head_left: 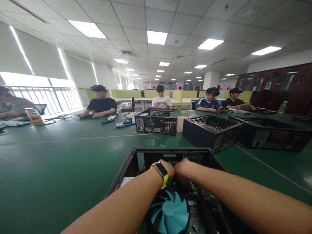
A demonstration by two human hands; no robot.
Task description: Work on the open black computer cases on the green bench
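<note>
We are judging the near case (pixel 158 155) stiff, heavy, best held by its rim (pixel 170 149); fingers are lying hidden, state indeterminable.

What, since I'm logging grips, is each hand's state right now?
Left hand: inside the open black case; fingers mostly hidden, so cannot be told.
Right hand: beside it, fingers mostly hidden too; cannot be told.

I'm on one head cam, facing forward and tipped a bit down. It looks from close above the near open PC case (pixel 172 150), super wide, catching windows (pixel 36 80) left through to wooden cabinets (pixel 284 86) far right.
</note>
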